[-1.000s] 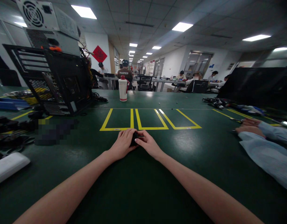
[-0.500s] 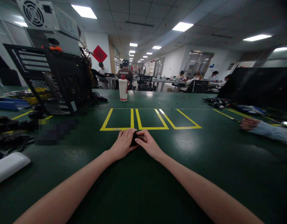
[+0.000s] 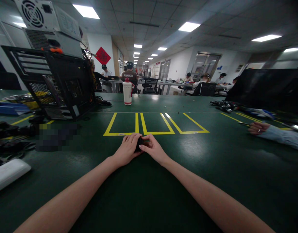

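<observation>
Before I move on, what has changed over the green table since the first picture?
At the right, a co-worker's nearer arm in a pale blue sleeve has drawn back rightward, out of view. Their other hand still holds a thin dark tool. The person's bare left hand and bare right hand stay on the small black object.

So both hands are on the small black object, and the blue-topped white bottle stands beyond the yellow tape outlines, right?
Not quite: the top of the white bottle is red, not blue, as the head view shows. The rest holds: left hand and right hand are on the small black object, and the bottle stands beyond the yellow tape outlines.
</observation>
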`<state>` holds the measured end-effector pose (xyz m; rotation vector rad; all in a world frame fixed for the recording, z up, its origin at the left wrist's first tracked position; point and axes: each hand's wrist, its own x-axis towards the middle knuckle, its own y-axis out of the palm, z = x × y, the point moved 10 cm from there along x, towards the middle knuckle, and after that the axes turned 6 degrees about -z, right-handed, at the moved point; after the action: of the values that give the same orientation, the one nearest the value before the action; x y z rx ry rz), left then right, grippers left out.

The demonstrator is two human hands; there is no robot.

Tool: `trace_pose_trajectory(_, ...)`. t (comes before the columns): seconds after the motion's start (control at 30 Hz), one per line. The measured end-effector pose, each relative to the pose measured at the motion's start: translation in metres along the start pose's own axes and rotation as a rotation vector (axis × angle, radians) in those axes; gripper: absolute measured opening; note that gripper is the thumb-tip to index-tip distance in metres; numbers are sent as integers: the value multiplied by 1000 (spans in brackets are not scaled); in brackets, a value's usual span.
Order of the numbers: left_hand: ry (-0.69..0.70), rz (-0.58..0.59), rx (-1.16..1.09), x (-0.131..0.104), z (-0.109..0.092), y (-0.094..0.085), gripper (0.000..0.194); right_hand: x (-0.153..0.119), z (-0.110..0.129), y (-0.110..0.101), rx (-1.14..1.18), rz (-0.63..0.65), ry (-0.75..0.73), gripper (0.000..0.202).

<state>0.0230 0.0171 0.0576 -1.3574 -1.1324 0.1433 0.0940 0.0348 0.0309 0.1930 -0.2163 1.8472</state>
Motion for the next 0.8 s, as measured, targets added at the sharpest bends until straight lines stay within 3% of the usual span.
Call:
trace_pose_trajectory(0.17,-1,-10,0,0,0,-1,55,-1,2,-1,-10,-17,0,19)
trace_pose_trajectory(0.4,-5,-16,-4,2,0,-1,54,0,3,-3,-82,-28,-17,30)
trace_pose_trajectory(0.8,5,-6,-6,1,-1,0,55,-2,8,0,-32,2,-36,25)
